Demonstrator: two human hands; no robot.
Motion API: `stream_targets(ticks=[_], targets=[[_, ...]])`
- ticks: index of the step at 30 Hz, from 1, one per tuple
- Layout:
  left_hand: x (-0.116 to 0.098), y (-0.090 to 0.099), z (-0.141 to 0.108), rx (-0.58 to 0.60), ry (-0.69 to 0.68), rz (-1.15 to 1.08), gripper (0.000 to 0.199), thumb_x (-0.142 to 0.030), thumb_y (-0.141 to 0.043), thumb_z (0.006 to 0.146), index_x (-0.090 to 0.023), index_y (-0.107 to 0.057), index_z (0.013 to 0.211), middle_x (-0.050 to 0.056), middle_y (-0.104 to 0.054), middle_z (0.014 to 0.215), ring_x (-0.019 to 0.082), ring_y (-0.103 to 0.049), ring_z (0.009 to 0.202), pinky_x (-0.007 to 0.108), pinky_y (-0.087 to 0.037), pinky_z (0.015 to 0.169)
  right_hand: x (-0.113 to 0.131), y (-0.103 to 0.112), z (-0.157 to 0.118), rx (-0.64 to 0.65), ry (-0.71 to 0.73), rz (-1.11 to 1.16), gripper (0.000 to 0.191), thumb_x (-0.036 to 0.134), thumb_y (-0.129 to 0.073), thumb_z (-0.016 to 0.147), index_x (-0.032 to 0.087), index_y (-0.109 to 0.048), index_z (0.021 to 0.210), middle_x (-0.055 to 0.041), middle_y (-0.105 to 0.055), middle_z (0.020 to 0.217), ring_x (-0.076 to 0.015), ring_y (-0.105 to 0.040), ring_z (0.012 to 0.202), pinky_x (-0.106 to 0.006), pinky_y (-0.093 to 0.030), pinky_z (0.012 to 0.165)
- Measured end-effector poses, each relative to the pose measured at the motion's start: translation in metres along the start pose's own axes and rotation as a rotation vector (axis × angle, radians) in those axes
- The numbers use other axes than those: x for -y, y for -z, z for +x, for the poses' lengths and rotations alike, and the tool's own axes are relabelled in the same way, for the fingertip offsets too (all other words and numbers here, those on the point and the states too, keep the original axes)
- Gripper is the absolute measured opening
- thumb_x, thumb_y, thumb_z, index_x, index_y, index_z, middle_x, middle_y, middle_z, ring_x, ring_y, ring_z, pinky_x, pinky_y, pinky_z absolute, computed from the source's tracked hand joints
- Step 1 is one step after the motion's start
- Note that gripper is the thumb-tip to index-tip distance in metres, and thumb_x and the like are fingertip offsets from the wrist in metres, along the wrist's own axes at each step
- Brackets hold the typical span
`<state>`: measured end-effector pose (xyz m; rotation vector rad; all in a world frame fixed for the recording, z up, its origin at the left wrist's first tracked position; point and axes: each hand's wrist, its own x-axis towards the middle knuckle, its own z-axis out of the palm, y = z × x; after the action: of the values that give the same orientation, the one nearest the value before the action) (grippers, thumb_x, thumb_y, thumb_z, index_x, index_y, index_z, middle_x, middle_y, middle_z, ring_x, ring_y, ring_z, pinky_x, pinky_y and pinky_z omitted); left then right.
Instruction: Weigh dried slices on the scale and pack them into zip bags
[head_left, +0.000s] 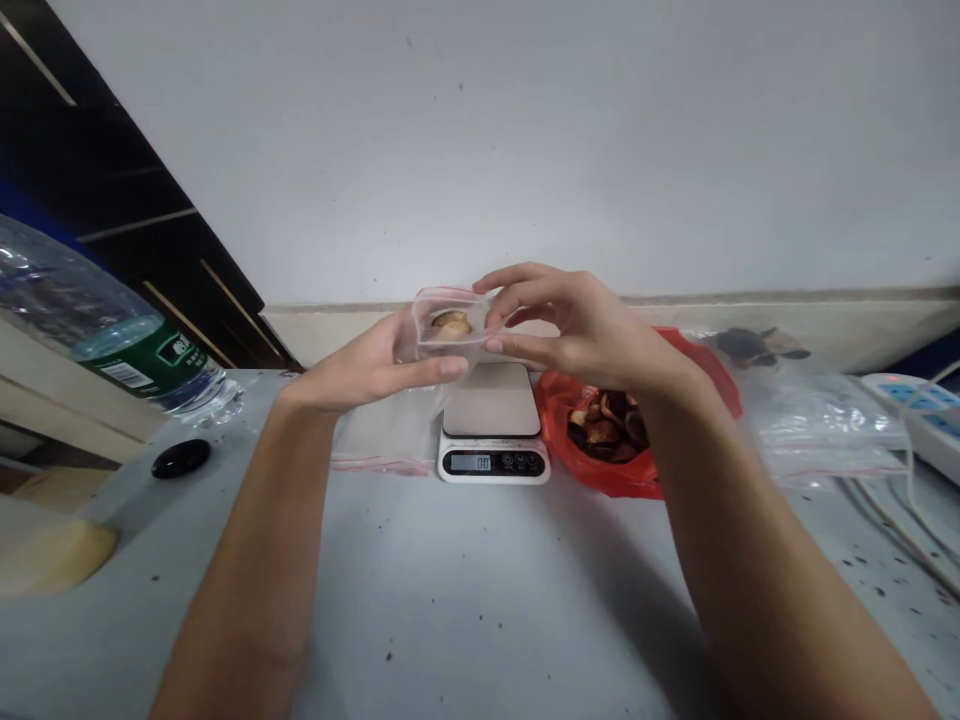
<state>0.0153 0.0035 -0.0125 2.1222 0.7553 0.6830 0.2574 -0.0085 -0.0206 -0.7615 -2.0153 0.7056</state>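
Between my hands, above the scale, is a clear zip bag (431, 342) with a red-edged mouth that gapes open. Pale brown pieces (451, 326) like dried mushrooms show inside it. My left hand (367, 365) grips the bag from its left side, thumb across the front. My right hand (577, 325) pinches the bag's right edge between thumb and fingers. Below sits a white kitchen scale (491, 410), its plate bare and its display reading zero. Just right of the scale, a red plastic bag (600, 478) holds dark brown dried pieces (607, 430), partly hidden by my right forearm.
Flat zip bags (386, 430) lie left of the scale, and more zip bags (825, 425) lie at right. A water bottle (150, 340) and a black oval object (181, 458) are at left. A white device (922, 410) with cables stands far right; the wall (480, 150) closes the back.
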Motion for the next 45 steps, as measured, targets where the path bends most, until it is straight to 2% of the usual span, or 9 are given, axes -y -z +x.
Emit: stream_targets(ticks=[5,9,12,15,20,26,34,40,45], targets=[[-0.003,-0.002,-0.001,-0.046,0.062,-0.159,0.049,-0.060,-0.073,0.093,-0.024,-0.074,0.126,0.009,-0.077,0.122,0.027,-0.074,0.114,0.042,-0.061,0.102,0.009,0.001,0.002,-0.120,-0.074,0.092,0.037,0.051,-0.086,0.078,0.020,-0.068,0.072,-0.0088,-0.074,0.100,-0.0214,-0.067,0.088,-0.035,-0.055,0.073],[-0.010,-0.006,0.000,-0.238,0.091,-0.112,0.039,-0.052,-0.083,0.086,-0.019,-0.081,0.106,0.008,-0.082,0.098,0.026,-0.079,0.099,0.040,-0.066,0.093,0.008,0.005,0.000,-0.210,-0.196,0.031,0.044,0.060,-0.089,0.071,0.021,-0.069,0.070,-0.0036,-0.065,0.076,-0.0169,-0.058,0.068,-0.030,-0.045,0.052],[-0.015,-0.009,0.002,-0.372,0.062,-0.064,0.031,-0.045,-0.086,0.084,-0.017,-0.080,0.094,0.006,-0.080,0.081,0.025,-0.080,0.084,0.037,-0.069,0.083,0.008,0.009,-0.002,-0.228,-0.230,-0.024,0.041,0.055,-0.091,0.068,0.022,-0.068,0.069,-0.0006,-0.059,0.066,-0.0152,-0.053,0.062,-0.028,-0.042,0.049],[-0.016,-0.011,0.004,-0.430,0.035,-0.047,0.026,-0.041,-0.084,0.086,-0.016,-0.078,0.088,0.005,-0.079,0.076,0.022,-0.080,0.077,0.034,-0.069,0.077,0.013,0.013,-0.005,-0.246,-0.211,-0.006,0.032,0.044,-0.088,0.070,0.022,-0.065,0.069,-0.0006,-0.063,0.072,-0.0154,-0.057,0.066,-0.029,-0.046,0.054],[-0.017,-0.016,0.005,-0.435,-0.062,0.052,0.018,-0.033,-0.076,0.089,-0.017,-0.077,0.082,0.004,-0.079,0.077,0.019,-0.078,0.073,0.028,-0.067,0.073,0.018,0.023,-0.009,-0.118,-0.227,-0.031,0.029,0.038,-0.084,0.076,0.023,-0.060,0.071,-0.0003,-0.062,0.071,-0.0163,-0.059,0.068,-0.030,-0.049,0.059],[-0.028,-0.031,0.009,-0.441,-0.188,0.255,0.016,-0.025,-0.068,0.091,-0.021,-0.077,0.078,0.000,-0.079,0.076,0.016,-0.075,0.071,0.024,-0.062,0.071,0.028,0.018,-0.006,-0.041,-0.158,-0.232,0.019,0.041,-0.079,0.084,0.022,-0.075,0.087,-0.0058,-0.075,0.091,-0.0248,-0.067,0.089,-0.036,-0.052,0.078],[-0.031,-0.035,0.010,-0.328,-0.212,0.306,0.018,-0.027,-0.063,0.094,-0.021,-0.071,0.079,-0.001,-0.076,0.076,0.015,-0.072,0.072,0.024,-0.058,0.072,0.033,0.006,-0.001,0.012,-0.116,-0.122,0.026,0.021,-0.073,0.082,0.018,-0.059,0.061,0.0006,-0.058,0.063,-0.0150,-0.054,0.070,-0.031,-0.041,0.065],[-0.035,-0.028,0.008,-0.308,-0.171,0.468,0.026,-0.035,-0.055,0.097,-0.025,-0.065,0.076,-0.001,-0.070,0.072,0.018,-0.066,0.071,0.028,-0.056,0.070,0.027,0.012,-0.004,0.009,-0.151,0.007,0.039,0.048,-0.083,0.077,0.020,-0.062,0.060,-0.0004,-0.059,0.064,-0.0155,-0.053,0.068,-0.031,-0.040,0.061],[-0.037,-0.019,0.005,-0.345,-0.132,0.498,0.024,-0.038,-0.055,0.094,-0.027,-0.062,0.074,-0.001,-0.071,0.072,0.019,-0.066,0.071,0.029,-0.056,0.073,0.017,0.029,-0.013,-0.038,-0.200,-0.045,0.029,0.046,-0.083,0.076,0.023,-0.068,0.067,-0.0023,-0.064,0.068,-0.0186,-0.058,0.071,-0.033,-0.045,0.063]])
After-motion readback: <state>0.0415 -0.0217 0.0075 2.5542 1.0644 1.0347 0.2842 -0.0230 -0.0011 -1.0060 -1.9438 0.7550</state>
